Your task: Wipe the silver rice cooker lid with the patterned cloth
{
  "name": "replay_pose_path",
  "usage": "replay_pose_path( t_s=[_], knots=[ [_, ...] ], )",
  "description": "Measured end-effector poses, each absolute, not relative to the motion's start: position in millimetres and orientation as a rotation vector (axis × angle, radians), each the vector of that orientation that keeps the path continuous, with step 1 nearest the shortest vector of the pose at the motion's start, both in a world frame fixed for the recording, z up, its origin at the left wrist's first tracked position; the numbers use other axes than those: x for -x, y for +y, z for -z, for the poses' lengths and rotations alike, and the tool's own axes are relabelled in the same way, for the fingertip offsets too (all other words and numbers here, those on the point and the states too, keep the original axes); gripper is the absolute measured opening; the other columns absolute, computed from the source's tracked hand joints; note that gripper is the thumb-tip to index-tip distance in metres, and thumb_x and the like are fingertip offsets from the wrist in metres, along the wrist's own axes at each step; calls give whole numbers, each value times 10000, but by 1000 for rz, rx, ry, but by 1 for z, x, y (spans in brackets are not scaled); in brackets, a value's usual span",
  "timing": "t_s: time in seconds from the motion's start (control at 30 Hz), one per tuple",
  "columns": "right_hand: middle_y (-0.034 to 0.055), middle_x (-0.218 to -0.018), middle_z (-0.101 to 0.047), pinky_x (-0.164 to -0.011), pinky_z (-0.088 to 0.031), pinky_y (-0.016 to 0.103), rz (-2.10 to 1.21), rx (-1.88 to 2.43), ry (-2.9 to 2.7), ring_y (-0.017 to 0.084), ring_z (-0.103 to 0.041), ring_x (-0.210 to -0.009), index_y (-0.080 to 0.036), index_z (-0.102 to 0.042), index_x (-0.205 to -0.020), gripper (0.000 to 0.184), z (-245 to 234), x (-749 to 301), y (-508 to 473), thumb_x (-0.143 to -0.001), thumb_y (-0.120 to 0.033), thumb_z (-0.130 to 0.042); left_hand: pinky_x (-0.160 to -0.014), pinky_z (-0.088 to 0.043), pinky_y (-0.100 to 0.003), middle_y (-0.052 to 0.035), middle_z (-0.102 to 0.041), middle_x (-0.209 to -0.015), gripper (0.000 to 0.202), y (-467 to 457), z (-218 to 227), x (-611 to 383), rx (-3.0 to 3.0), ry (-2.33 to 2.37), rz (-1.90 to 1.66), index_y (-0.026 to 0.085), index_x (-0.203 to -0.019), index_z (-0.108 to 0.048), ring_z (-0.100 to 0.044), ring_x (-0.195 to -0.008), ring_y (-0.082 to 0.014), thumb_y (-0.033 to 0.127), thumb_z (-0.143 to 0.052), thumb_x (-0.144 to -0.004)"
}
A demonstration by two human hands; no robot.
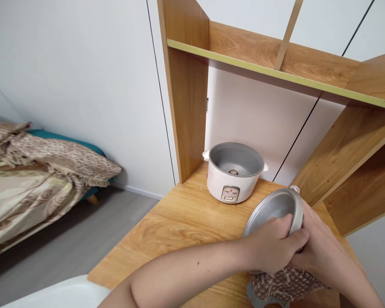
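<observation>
A grey metal inner pot (276,207) is held tilted on its side over the wooden desk (179,222), its mouth facing left and up. My left hand (272,248) reaches across from the left, fingers curled at the pot's lower rim and into its mouth. Around the pot's outer wall and base, on the right, is my right hand (324,252). A brown-and-white patterned cloth (285,286) hangs bunched beneath both hands; my left hand seems to grip it. Behind stands a white rice cooker body (232,184), without lid or inner pot, its heating plate showing.
Wooden shelf uprights (188,107) and a shelf board (276,72) enclose the desk at the back and right. To the left lies a bed with a patterned blanket (35,171) on a grey floor. A white rounded object (60,295) shows at the bottom left.
</observation>
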State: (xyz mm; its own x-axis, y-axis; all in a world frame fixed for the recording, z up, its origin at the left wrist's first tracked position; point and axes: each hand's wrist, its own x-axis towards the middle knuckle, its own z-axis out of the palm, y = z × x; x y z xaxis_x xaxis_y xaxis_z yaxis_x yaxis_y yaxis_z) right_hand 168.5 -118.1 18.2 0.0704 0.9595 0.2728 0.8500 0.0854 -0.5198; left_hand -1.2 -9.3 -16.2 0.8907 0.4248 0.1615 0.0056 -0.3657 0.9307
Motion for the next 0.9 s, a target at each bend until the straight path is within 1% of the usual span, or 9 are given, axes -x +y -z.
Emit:
replay_pose_path(
  t_s=[0.1, 0.2, 0.37, 0.5, 0.6, 0.7, 0.8, 0.9],
  knots=[
    [72, -1297, -735, -1200, -700, 687, -253, 1787, -1806, 425, -770, -1293, -352, -605, -1207, 531, -18, -168, -118, -757, -281, -877, -982, -685, -553, -53, -811, -1017, 438, -10, 13, 2, -1867, 346, -400, 320, -966, -540, -806, -1045, -348, 679, -668, -1182],
    [73, -1299, -730, -1229, -675, 701, -241, 1789, -1801, 432, -758, -1312, -355, -600, -1186, 504, -17, -169, -118, -763, -299, -868, -1024, -677, -582, -61, -800, -1024, 428, -11, 11, 2, -1852, 360, -389, 315, -978, -546, -799, -1060, -354, 672, -622, -1202],
    [84, -1295, -737, -1189, -686, 692, -268, 1801, -1766, 448, -759, -1304, -353, -614, -1201, 527, -19, -166, -117, -738, -333, -866, -997, -682, -568, -59, -795, -1018, 433, -11, 13, 2, -1850, 361, -391, 318, -977, -540, -802, -1055, -353, 683, -634, -1191],
    [84, -1288, -728, -1224, -668, 722, -282, 1798, -1761, 437, -754, -1283, -352, -601, -1166, 478, -21, -164, -117, -760, -357, -855, -992, -692, -575, -67, -815, -1040, 435, -11, 14, 2, -1861, 347, -413, 325, -975, -545, -817, -1070, -364, 693, -613, -1196],
    [80, -1290, -725, -1239, -662, 725, -278, 1793, -1766, 438, -755, -1298, -357, -606, -1194, 493, -22, -164, -117, -767, -368, -852, -987, -692, -581, -69, -820, -1049, 437, -11, 12, 2, -1872, 357, -413, 325, -965, -532, -817, -1065, -364, 693, -622, -1181],
    [78, -1289, -731, -1210, -681, 699, -284, 1800, -1765, 441, -758, -1320, -360, -602, -1210, 514, -22, -164, -118, -766, -351, -860, -948, -694, -552, -57, -821, -1026, 447, -12, 11, 2, -1873, 360, -426, 323, -956, -524, -813, -1033, -349, 703, -654, -1153],
    [92, -1328, -740, -1221, -680, 713, -280, 1795, -1771, 446, -761, -1343, -355, -609, -1231, 528, -22, -164, -118, -769, -340, -865, -925, -685, -531, -50, -811, -1001, 453, -12, 12, 2, -1879, 363, -435, 322, -956, -534, -803, -1010, -335, 715, -642, -1154],
    [104, -1360, -751, -1248, -674, 736, -254, 1777, -1779, 457, -766, -1376, -349, -626, -1287, 564, -22, -165, -117, -773, -347, -860, -964, -691, -544, -56, -820, -1034, 466, -11, 14, 1, -1874, 349, -436, 320, -967, -545, -808, -1048, -344, 729, -669, -1153]
  ],
)
